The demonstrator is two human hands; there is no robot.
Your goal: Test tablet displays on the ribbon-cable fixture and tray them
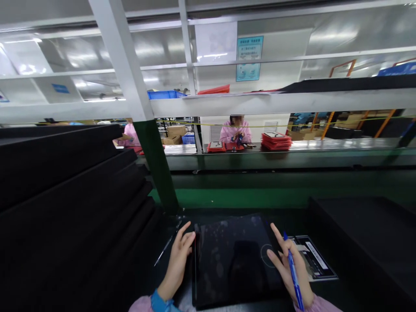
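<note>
A flat black screen panel (234, 264) with a glossy, smudged face lies before me on the dark bench. My left hand (177, 260) grips its left edge, thumb against the rim and index finger stretched forward. At the opposite edge is my right hand (292, 264), its thumb over the glossy face near a faint circle and its index finger along the side. A blue pen (294, 277) is tucked between the fingers of that hand and slants back over it. Beside it lies a dark flat part with a white label strip (316, 255), partly hidden by the hand.
Tall stacks of black sheets or trays (65, 208) rise at the left, and a black block (367, 242) lies at the right. A thin pen-like tool (167, 245) rests left of the panel. Across the green-edged line, a person in pink (236, 132) sits near red stacks (276, 142).
</note>
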